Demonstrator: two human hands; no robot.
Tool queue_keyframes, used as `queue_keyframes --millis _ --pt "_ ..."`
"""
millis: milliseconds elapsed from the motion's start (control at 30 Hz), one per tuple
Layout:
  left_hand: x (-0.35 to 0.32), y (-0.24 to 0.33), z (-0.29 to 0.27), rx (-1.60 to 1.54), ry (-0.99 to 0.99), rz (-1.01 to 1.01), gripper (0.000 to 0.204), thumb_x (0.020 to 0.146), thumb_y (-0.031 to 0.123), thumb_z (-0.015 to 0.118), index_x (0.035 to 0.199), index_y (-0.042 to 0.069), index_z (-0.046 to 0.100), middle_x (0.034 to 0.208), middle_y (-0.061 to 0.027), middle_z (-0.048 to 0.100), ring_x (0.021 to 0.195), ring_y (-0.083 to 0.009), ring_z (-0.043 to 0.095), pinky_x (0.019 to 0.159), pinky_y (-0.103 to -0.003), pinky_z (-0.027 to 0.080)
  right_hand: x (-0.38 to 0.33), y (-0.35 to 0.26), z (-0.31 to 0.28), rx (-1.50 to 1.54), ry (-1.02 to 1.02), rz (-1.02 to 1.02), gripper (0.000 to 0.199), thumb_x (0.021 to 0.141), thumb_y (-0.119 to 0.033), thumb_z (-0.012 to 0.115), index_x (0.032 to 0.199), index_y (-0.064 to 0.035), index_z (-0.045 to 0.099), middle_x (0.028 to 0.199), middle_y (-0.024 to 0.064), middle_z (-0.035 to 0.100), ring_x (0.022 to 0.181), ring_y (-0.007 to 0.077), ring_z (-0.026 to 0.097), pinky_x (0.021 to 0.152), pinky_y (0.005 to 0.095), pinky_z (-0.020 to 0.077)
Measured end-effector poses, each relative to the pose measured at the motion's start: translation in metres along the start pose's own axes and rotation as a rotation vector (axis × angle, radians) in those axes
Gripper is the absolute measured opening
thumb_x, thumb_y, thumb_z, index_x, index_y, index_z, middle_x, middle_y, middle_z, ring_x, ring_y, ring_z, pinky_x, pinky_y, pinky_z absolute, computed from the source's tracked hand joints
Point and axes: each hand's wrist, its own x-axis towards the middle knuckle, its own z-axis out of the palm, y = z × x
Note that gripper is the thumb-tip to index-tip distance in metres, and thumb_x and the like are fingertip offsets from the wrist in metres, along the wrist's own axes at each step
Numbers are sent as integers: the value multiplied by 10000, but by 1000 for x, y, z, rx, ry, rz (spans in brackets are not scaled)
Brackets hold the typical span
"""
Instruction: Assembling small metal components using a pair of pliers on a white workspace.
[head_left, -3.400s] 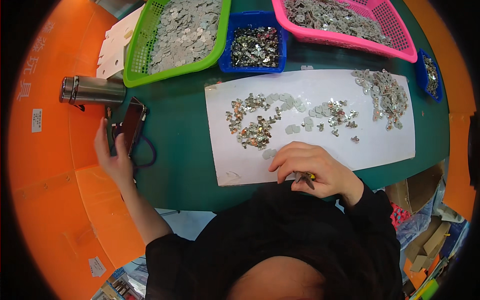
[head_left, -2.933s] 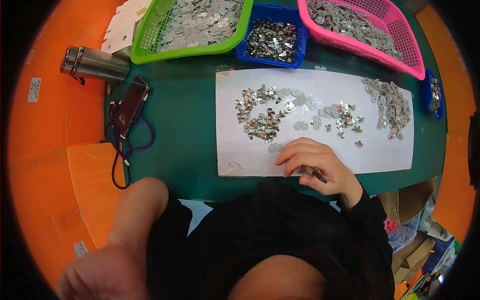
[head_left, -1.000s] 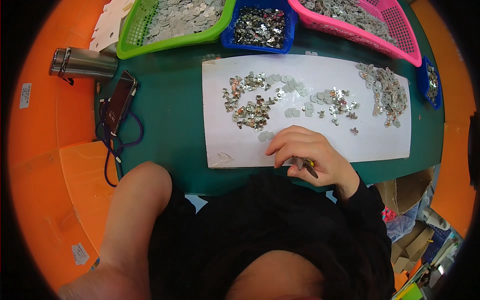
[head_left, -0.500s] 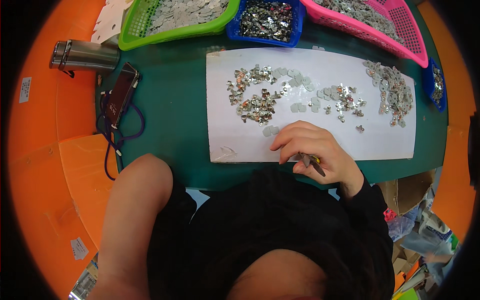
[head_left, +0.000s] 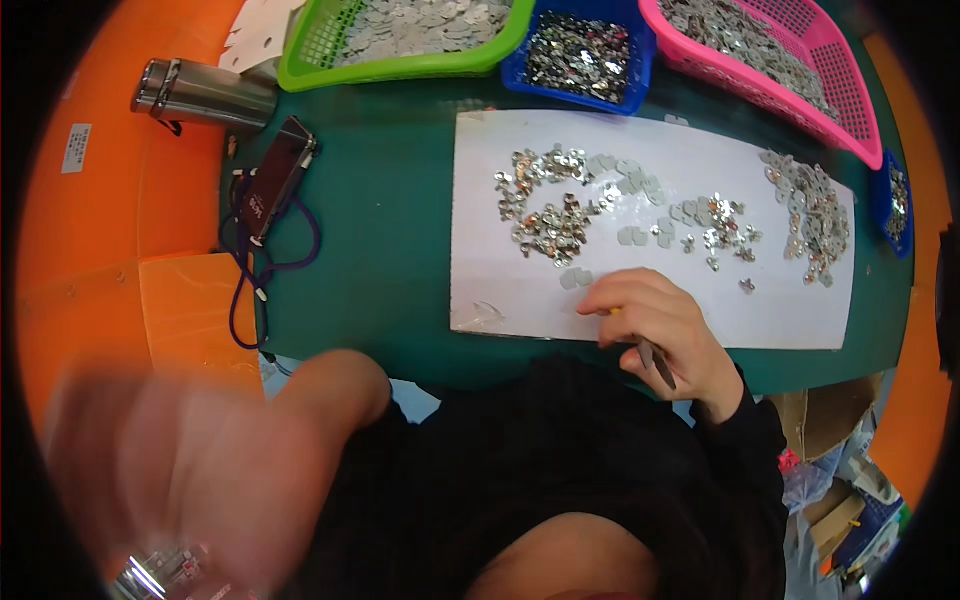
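Observation:
My right hand (head_left: 665,335) hovers over the front edge of a white board (head_left: 500,305). Its fingers are curled around a small dark metal tool (head_left: 657,366) with a bit of yellow on it; the grip hides its exact kind. Close by lie a couple of flat grey metal plates (head_left: 576,279). Raised at the lower left, near the camera, my left hand (head_left: 190,470) is smeared by motion, so its fingers cannot be read. Small shiny metal pieces (head_left: 553,228) are heaped on the board's left half, with another cluster (head_left: 727,228) right of its middle and a larger pile (head_left: 812,220) at its right end.
Along the back stand a green basket (head_left: 400,70) of flat grey pieces, a blue bin (head_left: 577,98) of shiny parts and a pink basket (head_left: 760,85). A small blue tray (head_left: 890,240) sits far right. At left are a steel flask (head_left: 215,95) and a corded phone (head_left: 278,180).
My left hand has come up into view at the lower left, blurred. My right hand still holds the tool over the board's front edge. The whole view has shifted slightly.

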Motion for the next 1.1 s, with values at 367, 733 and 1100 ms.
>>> queue_keyframes --millis 367,733,1100 --pt "-122 -93 8 680 -676 -734 249 732 77 784 961 58 689 961 -64 637 937 -261 569 810 -360 470 -8 -8 -22 -288 442 136 85 788 -8 671 845 -38 616 850 92 608 812 259 554 737 335 451" --pt "-129 -108 56 581 -852 -683 235 707 118 795 887 85 647 903 -31 587 902 -275 512 798 -405 403 -6 -9 -28 -421 666 218 110 831 29 647 928 -24 645 871 81 598 824 190 531 701 279 417" --pt "-104 -100 -17 -422 338 -1402 159 929 39 629 1077 -20 626 932 -72 655 792 -134 643 739 -256 539 -2 -8 -30 -773 438 347 204 743 73 663 907 -48 668 793 78 532 791 232 511 656 306 405"
